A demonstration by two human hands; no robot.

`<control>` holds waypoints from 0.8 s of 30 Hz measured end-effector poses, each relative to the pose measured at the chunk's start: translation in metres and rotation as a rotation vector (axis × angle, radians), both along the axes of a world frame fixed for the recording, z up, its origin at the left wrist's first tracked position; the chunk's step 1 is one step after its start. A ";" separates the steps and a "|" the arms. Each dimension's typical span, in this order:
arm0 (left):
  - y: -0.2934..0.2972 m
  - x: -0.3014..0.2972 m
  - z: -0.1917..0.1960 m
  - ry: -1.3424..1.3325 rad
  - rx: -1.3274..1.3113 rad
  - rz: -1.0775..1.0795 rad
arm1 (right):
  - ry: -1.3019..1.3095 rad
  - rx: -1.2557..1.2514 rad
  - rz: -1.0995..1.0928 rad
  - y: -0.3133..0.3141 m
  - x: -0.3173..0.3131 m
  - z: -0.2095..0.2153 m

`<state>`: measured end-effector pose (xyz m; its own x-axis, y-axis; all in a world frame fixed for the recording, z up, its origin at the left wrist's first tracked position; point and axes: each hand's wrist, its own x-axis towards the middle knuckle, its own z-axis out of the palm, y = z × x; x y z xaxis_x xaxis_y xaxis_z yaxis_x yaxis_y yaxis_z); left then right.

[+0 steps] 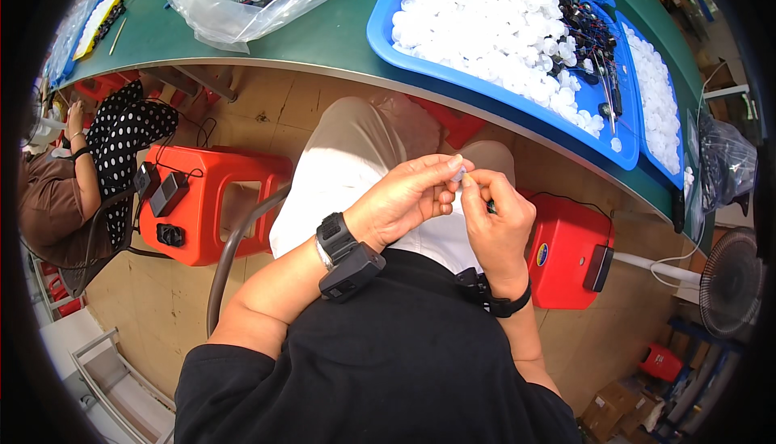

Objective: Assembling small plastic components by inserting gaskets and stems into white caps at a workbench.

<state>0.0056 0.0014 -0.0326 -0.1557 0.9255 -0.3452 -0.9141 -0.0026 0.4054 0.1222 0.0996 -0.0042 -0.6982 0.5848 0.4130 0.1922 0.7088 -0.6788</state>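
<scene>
Above my lap, my left hand (408, 197) pinches a small translucent white plastic cap (458, 175) between thumb and forefinger, its other fingers curled. My right hand (499, 216) meets it there, thumb and forefinger closed on the same cap from the right. A small dark part (491, 206) shows within the curl of my right fingers; its kind is mostly hidden. Beyond my hands, on the table, a blue tray (378, 35) holds a heap of white plastic caps (477, 27) beside dark round parts with thin wires (586, 27).
A clear plastic bag (214, 23) of dark round parts lies on the green table (331, 31). Another blue tray (659, 167) of white caps stands at right. Red stools (214, 201) flank me; a fan (730, 282) stands right. A seated person (61, 193) is at left.
</scene>
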 end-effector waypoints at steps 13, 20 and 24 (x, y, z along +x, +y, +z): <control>0.000 -0.002 -0.001 0.108 -0.070 0.036 | -0.142 -0.138 0.109 0.006 0.005 -0.004; 0.000 -0.002 -0.005 0.095 -0.031 0.085 | 0.074 -0.240 0.098 0.003 0.000 -0.007; -0.001 -0.002 -0.005 0.067 -0.054 0.071 | -0.159 -0.565 0.052 0.008 0.008 -0.004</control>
<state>0.0031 0.0004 -0.0374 -0.2452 0.8915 -0.3809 -0.8830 -0.0432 0.4674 0.1305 0.1078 -0.0078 -0.7596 0.6471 -0.0647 0.2972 0.2570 -0.9196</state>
